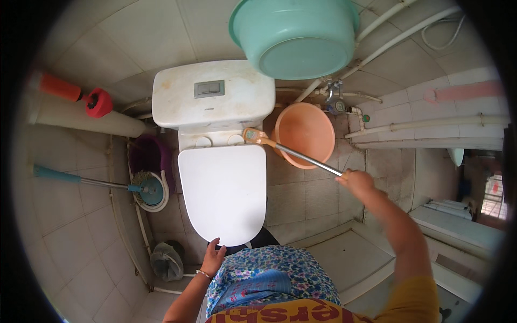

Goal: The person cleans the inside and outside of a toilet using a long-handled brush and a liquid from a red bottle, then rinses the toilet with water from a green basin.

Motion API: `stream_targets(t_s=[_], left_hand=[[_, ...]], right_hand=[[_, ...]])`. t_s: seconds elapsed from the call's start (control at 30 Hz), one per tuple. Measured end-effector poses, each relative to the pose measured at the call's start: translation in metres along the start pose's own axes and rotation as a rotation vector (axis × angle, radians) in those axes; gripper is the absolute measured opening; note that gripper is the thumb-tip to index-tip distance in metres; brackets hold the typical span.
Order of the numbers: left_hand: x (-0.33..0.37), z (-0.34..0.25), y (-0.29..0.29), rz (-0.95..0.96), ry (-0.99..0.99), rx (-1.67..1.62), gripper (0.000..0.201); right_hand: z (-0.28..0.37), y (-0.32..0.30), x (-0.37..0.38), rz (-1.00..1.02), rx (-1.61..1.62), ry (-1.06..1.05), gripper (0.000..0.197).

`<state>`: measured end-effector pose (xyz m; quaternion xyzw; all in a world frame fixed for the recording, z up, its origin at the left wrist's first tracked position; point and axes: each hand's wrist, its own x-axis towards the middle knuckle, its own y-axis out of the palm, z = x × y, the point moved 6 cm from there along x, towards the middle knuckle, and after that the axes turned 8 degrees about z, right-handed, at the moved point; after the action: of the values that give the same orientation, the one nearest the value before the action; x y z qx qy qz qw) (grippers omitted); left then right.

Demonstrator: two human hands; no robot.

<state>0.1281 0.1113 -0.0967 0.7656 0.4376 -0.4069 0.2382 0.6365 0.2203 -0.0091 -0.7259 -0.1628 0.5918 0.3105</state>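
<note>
My right hand point(357, 183) is closed round the end of a long-handled brush point(307, 158) with a metal shaft and an orange-tan head. The brush head lies at the back right of the toilet point(215, 116), by the hinge between the closed white lid point(223, 188) and the tank. Part of the shaft crosses over an orange bucket point(305, 129). At the lid's front edge is my left hand point(214, 258), fingers apart and holding nothing; whether its fingertips touch the lid I cannot tell.
A green basin point(301, 48) hangs above the bucket, beside pipes and a valve point(335, 97). Left of the toilet stand a mop point(107, 183), a purple bucket point(152, 156) and a bagged bin point(167, 261). A red-orange tool point(98, 102) is by the thick pipe.
</note>
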Motion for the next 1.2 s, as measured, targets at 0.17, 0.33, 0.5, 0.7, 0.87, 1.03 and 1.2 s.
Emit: stream_targets(t_s=[0.17, 0.33, 0.5, 0.7, 0.87, 1.03, 1.2], left_hand=[[0.004, -0.025, 0.007, 0.033, 0.057, 0.037, 0.053], [-0.002, -0.006, 0.001, 0.017, 0.012, 0.054, 0.054], [0.004, -0.006, 0.009, 0.005, 0.005, 0.067, 0.053], [-0.002, -0.005, 0.016, -0.016, -0.027, 0.166, 0.051], [-0.002, -0.021, 0.026, 0.082, -0.113, 0.263, 0.053], [-0.004, -0.025, 0.025, 0.091, -0.132, 0.212, 0.052], [0.009, -0.015, 0.006, 0.013, 0.016, 0.204, 0.053]], right_hand=[[-0.03, 0.062, -0.01, -0.034, 0.179, 0.009, 0.051], [0.015, 0.098, -0.024, 0.332, 0.717, -0.019, 0.046], [0.047, 0.144, -0.044, 0.682, 1.467, 0.096, 0.038], [0.093, 0.134, -0.011, 0.687, 1.724, -0.007, 0.034], [0.148, 0.095, 0.071, 0.658, 1.988, -0.187, 0.029], [0.154, 0.087, 0.116, 0.599, 2.346, -0.03, 0.023], [0.145, 0.103, 0.098, 0.558, 2.331, 0.021, 0.022]])
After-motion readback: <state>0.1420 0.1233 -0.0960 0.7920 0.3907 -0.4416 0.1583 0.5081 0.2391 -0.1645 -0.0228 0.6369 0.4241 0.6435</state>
